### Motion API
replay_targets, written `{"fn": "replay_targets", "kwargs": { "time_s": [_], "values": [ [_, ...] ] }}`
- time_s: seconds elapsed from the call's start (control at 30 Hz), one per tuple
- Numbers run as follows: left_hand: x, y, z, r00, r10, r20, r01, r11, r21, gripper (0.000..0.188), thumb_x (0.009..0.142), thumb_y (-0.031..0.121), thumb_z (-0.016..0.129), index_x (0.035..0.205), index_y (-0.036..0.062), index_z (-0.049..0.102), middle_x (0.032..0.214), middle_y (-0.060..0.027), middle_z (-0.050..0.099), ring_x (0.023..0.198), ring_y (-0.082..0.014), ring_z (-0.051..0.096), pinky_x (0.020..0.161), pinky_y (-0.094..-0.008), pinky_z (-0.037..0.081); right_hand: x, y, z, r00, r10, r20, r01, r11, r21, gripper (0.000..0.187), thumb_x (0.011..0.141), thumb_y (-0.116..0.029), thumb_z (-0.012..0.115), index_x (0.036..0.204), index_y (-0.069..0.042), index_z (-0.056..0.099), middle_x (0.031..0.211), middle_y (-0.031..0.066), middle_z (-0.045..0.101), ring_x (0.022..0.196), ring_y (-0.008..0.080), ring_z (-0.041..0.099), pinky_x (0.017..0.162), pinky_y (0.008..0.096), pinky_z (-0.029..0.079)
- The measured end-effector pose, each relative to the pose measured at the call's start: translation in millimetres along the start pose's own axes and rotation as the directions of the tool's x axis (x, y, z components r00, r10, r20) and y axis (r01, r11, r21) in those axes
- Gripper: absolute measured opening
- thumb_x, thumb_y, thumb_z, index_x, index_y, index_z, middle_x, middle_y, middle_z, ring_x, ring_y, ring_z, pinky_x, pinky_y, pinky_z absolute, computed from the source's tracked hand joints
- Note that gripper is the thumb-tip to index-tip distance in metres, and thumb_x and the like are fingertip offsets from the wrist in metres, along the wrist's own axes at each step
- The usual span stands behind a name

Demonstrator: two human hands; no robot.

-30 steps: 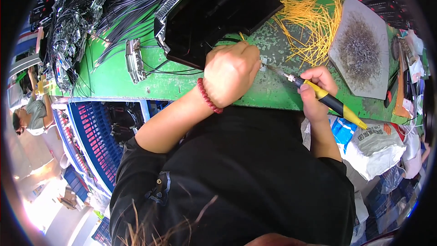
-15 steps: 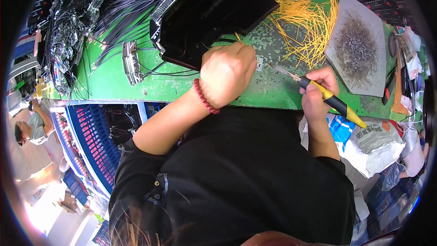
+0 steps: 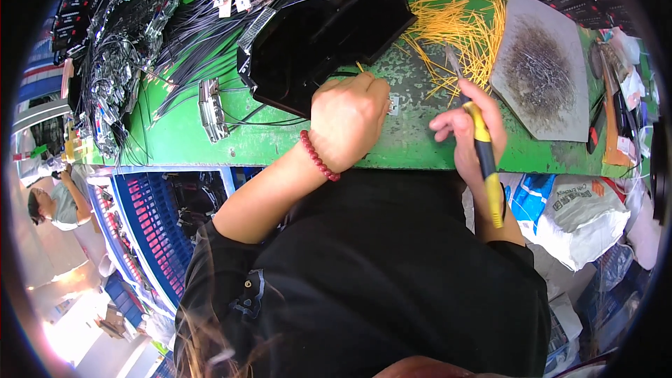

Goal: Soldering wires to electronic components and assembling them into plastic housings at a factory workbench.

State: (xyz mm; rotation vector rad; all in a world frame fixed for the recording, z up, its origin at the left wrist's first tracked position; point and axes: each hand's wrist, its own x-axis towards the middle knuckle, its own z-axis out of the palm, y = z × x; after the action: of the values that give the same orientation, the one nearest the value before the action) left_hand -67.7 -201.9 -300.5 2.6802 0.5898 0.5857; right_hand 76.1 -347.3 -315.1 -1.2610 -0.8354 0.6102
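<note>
My left hand (image 3: 348,113), with a red bead bracelet (image 3: 318,155) at the wrist, is closed, back up, at the near edge of the black plastic housing (image 3: 301,56). Its fingers hide what they grip. A small pale square piece (image 3: 394,106) lies just right of its fingertips, and the end of a yellow stick (image 3: 360,67) shows above its knuckles. A yellow-and-black soldering iron (image 3: 484,150) is in my right hand (image 3: 476,126); its metal tip points away, over the near side of the yellow sticks. The thumb and another finger reach left, off the handle.
Yellow sticks (image 3: 483,17) are heaped behind the iron. Right of them lies a grey board (image 3: 575,108) with a dark, burnt-looking patch. Black cables (image 3: 189,63) and metallic parts (image 3: 115,49) cover the left of the green table (image 3: 406,154). A white sack (image 3: 584,220) stands below at right.
The soldering iron has swung from pointing left toward the small pale piece to pointing away from me, and its tip has lifted away. My right fingers have loosened. My left hand stays almost in place.
</note>
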Motion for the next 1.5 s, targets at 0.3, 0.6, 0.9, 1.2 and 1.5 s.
{"fn": "replay_targets", "kwargs": {
  "time_s": [0.3, 0.6, 0.9, 1.2, 1.5],
  "values": [
    [5, 2, -17, 0.994, -0.026, -0.108, 0.005, 0.981, -0.192, 0.014, 0.07, 0.005, 0.072, 0.079, 0.0045, 0.061, 0.093, -0.0077, 0.063, 0.09, -0.0276, 0.059, 0.076, -0.0368, 0.05, 14, 7, 30, 0.974, -0.176, 0.145, 0.216, 0.918, -0.332, 0.031, 0.077, 0.0, 0.074, 0.103, -0.006, 0.059, 0.083, 0.0095, 0.067, 0.067, 0.0178, 0.069, 0.059, 0.0277, 0.053],
    [2, -1, -19, 0.997, 0.068, -0.033, -0.072, 0.989, -0.128, 0.02, 0.067, 0.01, 0.076, 0.082, 0.0088, 0.062, 0.082, -0.0066, 0.064, 0.08, -0.0253, 0.063, 0.075, -0.0357, 0.046, 35, 4, 26, 0.959, -0.232, 0.166, 0.28, 0.873, -0.4, 0.032, 0.077, 0.008, 0.067, 0.104, -0.006, 0.058, 0.08, 0.0078, 0.064, 0.064, 0.0207, 0.065, 0.061, 0.0296, 0.051],
    [3, -1, 3, 1.0, -0.019, -0.017, 0.02, 1.0, 0.023, 0.014, 0.071, 0.014, 0.073, 0.08, 0.0099, 0.064, 0.076, -0.0045, 0.059, 0.074, -0.0243, 0.061, 0.069, -0.0377, 0.047, 29, 8, 19, 0.883, -0.316, 0.347, 0.468, 0.657, -0.592, 0.026, 0.074, -0.003, 0.068, 0.099, -0.01, 0.062, 0.063, 0.0028, 0.059, 0.053, 0.0208, 0.06, 0.047, 0.0326, 0.045],
    [10, 14, -59, 0.997, 0.014, 0.07, -0.015, 1.0, 0.007, 0.021, 0.07, 0.005, 0.072, 0.089, 0.0041, 0.064, 0.095, -0.0089, 0.063, 0.083, -0.026, 0.063, 0.072, -0.0366, 0.05, 27, 4, 15, 0.889, -0.225, 0.398, 0.443, 0.64, -0.628, 0.027, 0.071, -0.004, 0.066, 0.096, -0.011, 0.061, 0.061, 0.003, 0.057, 0.053, 0.0218, 0.059, 0.049, 0.035, 0.044],
    [15, 23, -58, 0.958, -0.119, 0.26, 0.034, 0.951, 0.308, 0.022, 0.079, 0.022, 0.072, 0.091, 0.008, 0.06, 0.09, -0.0076, 0.062, 0.089, -0.0261, 0.063, 0.093, -0.0545, 0.043, 26, 1, 14, 0.905, -0.197, 0.378, 0.409, 0.649, -0.641, 0.023, 0.074, 0.006, 0.069, 0.091, -0.008, 0.063, 0.076, 0.0086, 0.067, 0.061, 0.0248, 0.064, 0.055, 0.0336, 0.049]
  ]
}}
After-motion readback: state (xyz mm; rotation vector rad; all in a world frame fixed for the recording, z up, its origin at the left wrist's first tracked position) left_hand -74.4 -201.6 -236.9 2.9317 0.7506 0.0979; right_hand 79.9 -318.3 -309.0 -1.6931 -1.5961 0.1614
